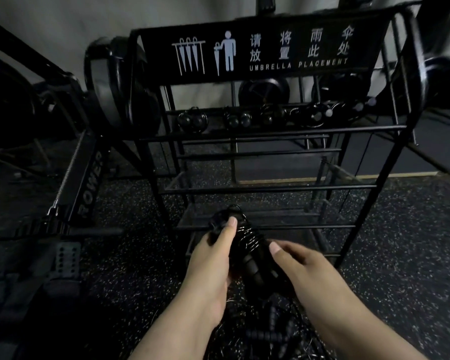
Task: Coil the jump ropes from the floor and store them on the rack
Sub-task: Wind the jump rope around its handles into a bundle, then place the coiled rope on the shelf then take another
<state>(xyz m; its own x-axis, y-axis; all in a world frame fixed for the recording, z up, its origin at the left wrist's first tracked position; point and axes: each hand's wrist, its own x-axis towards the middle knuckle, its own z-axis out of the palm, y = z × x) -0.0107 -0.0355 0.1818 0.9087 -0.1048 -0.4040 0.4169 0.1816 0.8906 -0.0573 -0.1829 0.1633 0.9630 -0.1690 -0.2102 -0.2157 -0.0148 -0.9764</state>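
The head view shows a dim gym with a speckled rubber floor [400, 242], a rower [89, 183] at the left and a black wire rack [270, 131] signed for umbrellas straight ahead. Along the rack's upper rail several dark coiled bundles [244, 119] already hang or sit (they look like stored jump ropes, though the gloom blurs them). In front of the rack's lower bars, both hands hold one jump rope [247, 245], its cord wound in glossy turns round the paired handles. The left hand [216, 255] grips the upper end with thumb on top; the right hand [296, 266] closes round the lower handles. Loose cords and beaded handles [268, 333] lie tangled on the floor below, so the job seems partly done: this bundle awaits racking, more await coiling.
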